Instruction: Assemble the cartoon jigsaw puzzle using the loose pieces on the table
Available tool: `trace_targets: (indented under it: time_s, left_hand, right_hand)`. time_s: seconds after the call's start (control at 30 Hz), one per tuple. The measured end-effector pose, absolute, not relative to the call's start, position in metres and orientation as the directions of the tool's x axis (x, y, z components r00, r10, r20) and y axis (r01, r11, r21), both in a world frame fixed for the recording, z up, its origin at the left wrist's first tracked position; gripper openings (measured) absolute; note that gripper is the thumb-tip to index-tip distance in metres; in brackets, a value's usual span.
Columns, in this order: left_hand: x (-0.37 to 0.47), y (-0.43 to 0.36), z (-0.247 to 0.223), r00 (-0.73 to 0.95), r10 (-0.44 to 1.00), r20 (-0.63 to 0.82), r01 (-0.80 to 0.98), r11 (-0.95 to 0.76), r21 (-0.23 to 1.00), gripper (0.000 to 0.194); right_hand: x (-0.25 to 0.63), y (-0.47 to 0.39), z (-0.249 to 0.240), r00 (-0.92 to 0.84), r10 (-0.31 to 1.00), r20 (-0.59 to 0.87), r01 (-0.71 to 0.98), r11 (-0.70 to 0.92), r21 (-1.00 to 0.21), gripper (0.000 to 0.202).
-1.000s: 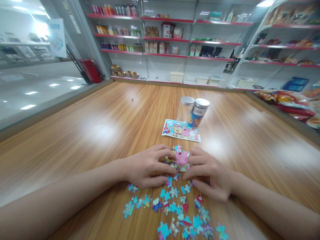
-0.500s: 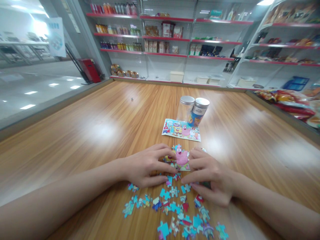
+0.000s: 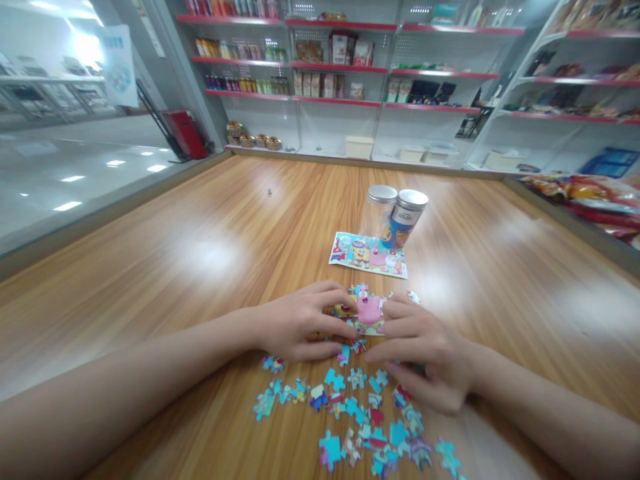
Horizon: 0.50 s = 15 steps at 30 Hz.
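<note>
A partly joined puzzle section with a pink starfish figure (image 3: 369, 309) lies on the wooden table between both hands. My left hand (image 3: 307, 321) rests over its left side, palm down, fingers spread apart, covering some of the yellow pieces. On the right side, my right hand (image 3: 433, 350) touches the section's edge with curled upper fingers; its index finger and thumb are apart, and whatever lies under the palm is mostly hidden. Loose, mostly light-blue pieces (image 3: 351, 405) are scattered nearer to me. Beyond the hands lies a printed picture sheet (image 3: 369, 255).
Behind the sheet stand a clear jar (image 3: 379, 213) and a blue-labelled jar (image 3: 406, 219), both with silver lids. Shelves of goods (image 3: 340, 65) line the far side. Snack bags (image 3: 590, 200) lie beyond the right table edge.
The camera view has shifted slightly, so the shelves sit higher in the picture. Both hands stay at the joined section, with almost the same finger poses.
</note>
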<state>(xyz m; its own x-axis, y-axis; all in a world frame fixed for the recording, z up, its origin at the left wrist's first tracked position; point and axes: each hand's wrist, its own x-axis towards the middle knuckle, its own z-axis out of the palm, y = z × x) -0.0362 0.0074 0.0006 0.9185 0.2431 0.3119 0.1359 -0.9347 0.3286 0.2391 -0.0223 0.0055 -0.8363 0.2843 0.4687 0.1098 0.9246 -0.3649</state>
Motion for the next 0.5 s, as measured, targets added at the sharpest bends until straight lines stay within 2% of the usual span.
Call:
trace_targets:
  time_s: [0.17, 0.5]
  left_hand:
    - [-0.036, 0.008, 0.001, 0.92, 0.25, 0.303, 0.141, -0.93, 0.338, 0.028]
    - [-0.036, 0.008, 0.0, 0.907, 0.244, 0.342, 0.129, -0.936, 0.328, 0.027]
  right_hand:
    - [0.247, -0.01, 0.003, -0.756, 0.339, 0.56, 0.125, 0.914, -0.385, 0.026]
    - [0.249, -0.01, -0.001, -0.777, 0.332, 0.535, 0.14, 0.919, -0.368, 0.027]
